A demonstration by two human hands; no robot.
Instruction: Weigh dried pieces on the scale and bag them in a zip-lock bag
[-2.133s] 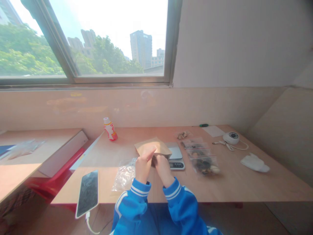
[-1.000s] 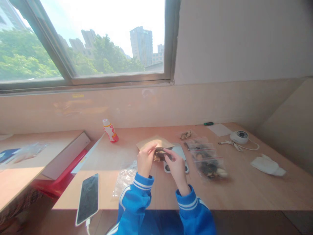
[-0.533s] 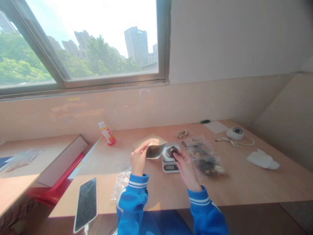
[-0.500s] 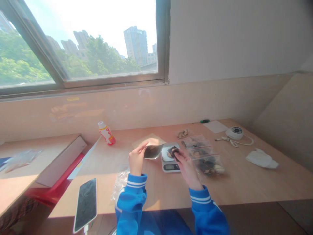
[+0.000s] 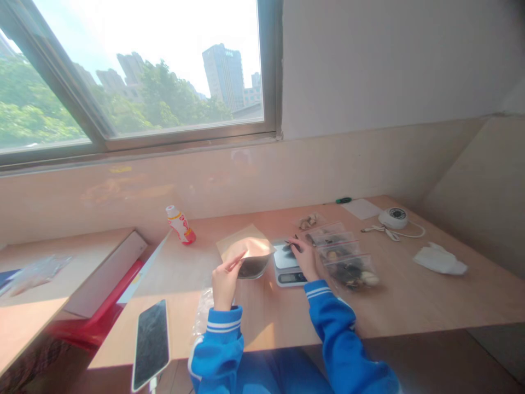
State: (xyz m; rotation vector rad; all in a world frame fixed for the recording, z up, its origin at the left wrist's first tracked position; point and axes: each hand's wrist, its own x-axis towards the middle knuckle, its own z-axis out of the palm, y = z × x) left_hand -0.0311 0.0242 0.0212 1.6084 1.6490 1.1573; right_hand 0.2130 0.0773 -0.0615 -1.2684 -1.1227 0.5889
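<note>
Left hand pinched shut on brown bag held open above table, right hand closed on small dark bit over scale, clear bags just beside, phone near table edge.

A scale is sitting mid-table, with a paper pouch just left of it and filled bags lying right. A bottle is standing behind left; a phone is lying at the near left edge.
</note>
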